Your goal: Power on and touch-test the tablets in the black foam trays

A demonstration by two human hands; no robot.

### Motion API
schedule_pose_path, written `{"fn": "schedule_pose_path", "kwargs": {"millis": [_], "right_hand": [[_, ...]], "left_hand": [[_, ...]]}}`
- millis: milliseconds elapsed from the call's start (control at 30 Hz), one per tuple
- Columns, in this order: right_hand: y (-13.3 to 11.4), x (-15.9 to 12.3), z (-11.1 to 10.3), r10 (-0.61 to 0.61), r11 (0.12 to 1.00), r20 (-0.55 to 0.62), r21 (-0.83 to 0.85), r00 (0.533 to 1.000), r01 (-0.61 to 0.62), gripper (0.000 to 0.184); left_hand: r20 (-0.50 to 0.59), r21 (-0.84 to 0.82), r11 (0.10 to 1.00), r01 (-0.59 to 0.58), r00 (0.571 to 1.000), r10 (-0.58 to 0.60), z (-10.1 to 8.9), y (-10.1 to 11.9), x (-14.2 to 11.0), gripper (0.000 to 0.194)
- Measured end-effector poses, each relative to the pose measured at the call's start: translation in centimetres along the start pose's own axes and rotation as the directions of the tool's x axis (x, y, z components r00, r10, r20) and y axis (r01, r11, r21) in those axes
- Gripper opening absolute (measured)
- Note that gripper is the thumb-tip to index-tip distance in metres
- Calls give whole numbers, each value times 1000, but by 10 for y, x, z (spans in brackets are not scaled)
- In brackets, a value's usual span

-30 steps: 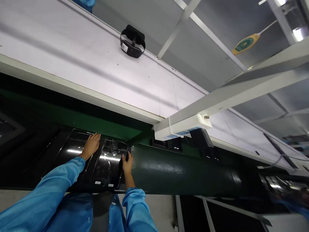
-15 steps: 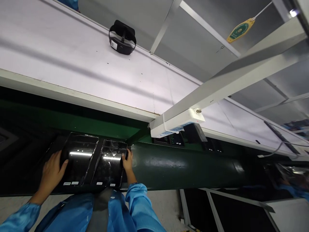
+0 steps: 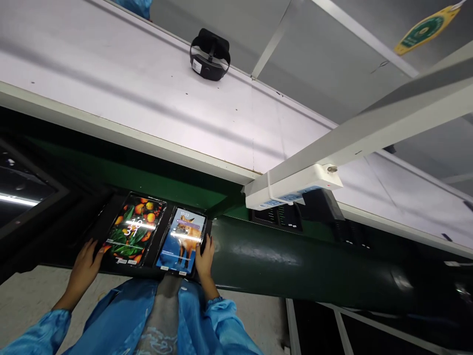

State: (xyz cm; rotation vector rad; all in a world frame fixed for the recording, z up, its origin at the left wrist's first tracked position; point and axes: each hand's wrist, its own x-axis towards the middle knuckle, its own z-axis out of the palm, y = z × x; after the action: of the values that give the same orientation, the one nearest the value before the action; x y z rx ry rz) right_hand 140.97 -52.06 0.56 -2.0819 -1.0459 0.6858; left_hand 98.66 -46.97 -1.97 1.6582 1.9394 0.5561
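Two tablets lie side by side in a black tray [image 3: 161, 240], both screens lit. The left tablet [image 3: 135, 224] shows oranges and green leaves behind a clock; the right tablet [image 3: 181, 241] shows a fox on blue. Small white labels sit along their lower edges. My left hand [image 3: 85, 271] rests at the tray's lower left, fingers stretched and thumb apart, the thumb tip by the left tablet's corner. At the right tablet's right edge, my right hand [image 3: 206, 259] has its thumb on the rim and its fingers around the side.
The tray lies on a dark green belt [image 3: 266, 261]. Above runs a white shelf [image 3: 166, 113] bearing a black headset [image 3: 210, 56]. A white power strip [image 3: 293, 187] is strapped to a slanting beam [image 3: 362, 133]. Another dark framed panel [image 3: 22, 185] is at left; a yellow-green tag [image 3: 428, 29] hangs upper right.
Both tablet screens have gone from dark to lit. My left hand moved from the left tablet's upper part to the lower left side. My right hand stays at the right tablet's edge.
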Motion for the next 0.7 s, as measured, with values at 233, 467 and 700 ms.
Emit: {"fn": "schedule_pose_path", "kwargs": {"millis": [233, 467, 700], "right_hand": [[-52, -24, -15, -452, 852, 487, -12, 747, 523, 37], [-57, -31, -25, -379, 845, 694, -9, 612, 534, 37], [-41, 43, -20, -215, 902, 244, -322, 946, 288, 46]], "left_hand": [[32, 187, 942, -278, 960, 277, -11, 26, -12, 54], [67, 199, 917, -345, 939, 338, -5, 31, -5, 47], [151, 84, 957, -278, 953, 264, -2, 80, 119, 50]]}}
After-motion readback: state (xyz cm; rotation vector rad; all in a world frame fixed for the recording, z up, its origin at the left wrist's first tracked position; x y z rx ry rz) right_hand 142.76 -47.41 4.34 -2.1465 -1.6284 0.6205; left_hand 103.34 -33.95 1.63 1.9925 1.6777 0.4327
